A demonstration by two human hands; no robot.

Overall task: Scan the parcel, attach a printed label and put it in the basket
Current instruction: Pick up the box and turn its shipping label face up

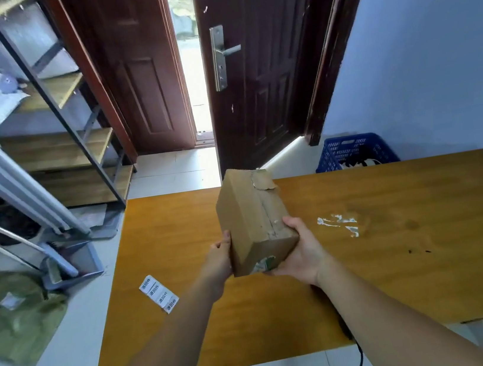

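Observation:
I hold a brown cardboard parcel (252, 215) above the middle of the wooden table (401, 269), its long side pointing away from me. A torn paper patch sits at its far top end. My left hand (218, 262) presses its left side near the close end. My right hand (301, 250) cups the close right corner from below. A strip of white printed labels (159, 293) lies on the table's left part. The blue plastic basket (353, 151) stands on the floor past the table's far right edge. A scanner is mostly hidden under my right arm; only its black cable (357, 362) shows.
Torn white label scraps (337, 225) are stuck to the table right of the parcel. A metal and wood shelf rack (57, 140) stands at the left, with a dustpan (72, 265) and green bags (13, 314) on the floor. A dark door (255, 66) stands ajar ahead.

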